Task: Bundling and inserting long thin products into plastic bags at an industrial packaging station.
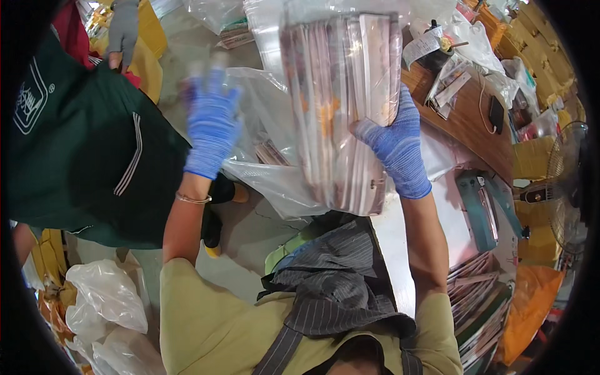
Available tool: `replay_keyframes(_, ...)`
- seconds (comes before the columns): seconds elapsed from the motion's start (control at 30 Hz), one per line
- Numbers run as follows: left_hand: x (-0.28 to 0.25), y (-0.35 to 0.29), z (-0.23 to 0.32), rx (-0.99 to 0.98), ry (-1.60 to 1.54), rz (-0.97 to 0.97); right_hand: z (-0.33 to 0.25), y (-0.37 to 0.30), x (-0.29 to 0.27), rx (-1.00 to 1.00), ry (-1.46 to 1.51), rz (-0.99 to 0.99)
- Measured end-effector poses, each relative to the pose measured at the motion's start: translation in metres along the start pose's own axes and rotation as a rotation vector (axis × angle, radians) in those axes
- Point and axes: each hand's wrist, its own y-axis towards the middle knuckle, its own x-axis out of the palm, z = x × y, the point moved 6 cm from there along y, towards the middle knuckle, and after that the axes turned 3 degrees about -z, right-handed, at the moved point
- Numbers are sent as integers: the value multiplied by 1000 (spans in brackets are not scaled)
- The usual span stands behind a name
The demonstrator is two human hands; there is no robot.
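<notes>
My right hand (403,153), in a blue knit glove, grips the right edge of a thick bundle of flat printed packets (340,112) in clear wrapping. The thumb lies across its front; the other fingers are hidden behind it. To the left, my left hand (212,125), gloved alike, is raised with its fingers apart and holds nothing. Motion smears its fingertips. Between my hands and behind the bundle spreads a large clear plastic bag (250,100). A few more packets (272,152) show through the plastic.
A person in a dark green apron (94,162) stands close on my left, one grey-gloved hand (124,31) hanging down. At right are a brown tabletop (462,134), a teal sealing device (478,209), stacked packets (475,306) and a fan (569,181). White plastic bags (106,294) lie lower left.
</notes>
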Motion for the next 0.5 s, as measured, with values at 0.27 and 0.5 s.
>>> replay_keyframes(0.27,132,-46,-55,-60,-692,-833,12,-24,104,-337,-703,130)
replay_keyframes(0.5,58,-33,-38,-276,-1501,-453,145,-103,103,470,-588,-617)
